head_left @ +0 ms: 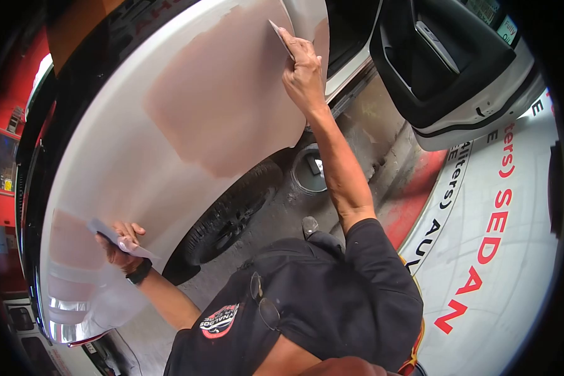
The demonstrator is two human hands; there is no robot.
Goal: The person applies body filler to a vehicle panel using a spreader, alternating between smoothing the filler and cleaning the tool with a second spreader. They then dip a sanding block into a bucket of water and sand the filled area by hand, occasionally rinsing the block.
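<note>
My right hand [304, 70] is raised to the upper part of a white car panel, fingers closed round a thin, stiff-looking pale sheet [279, 34] whose edge lies right at the surface. A large dull pinkish-brown filler patch [213, 94] spreads beside it across the panel [116, 141]. Lower on the left, my left hand [122, 243] grips a thin greyish sheet [138, 250], which is somewhat blurred and juts out past both sides of the hand. A dark band circles that wrist. Behind this hand shows a second, smaller brownish patch [69, 235].
A tyre [229, 213] sits under the panel's arch. Close to it, a bucket [308, 178] with a dark block stands on the floor. An opened car door [445, 69] juts in at upper right. A white banner with red lettering [489, 244] runs along the right.
</note>
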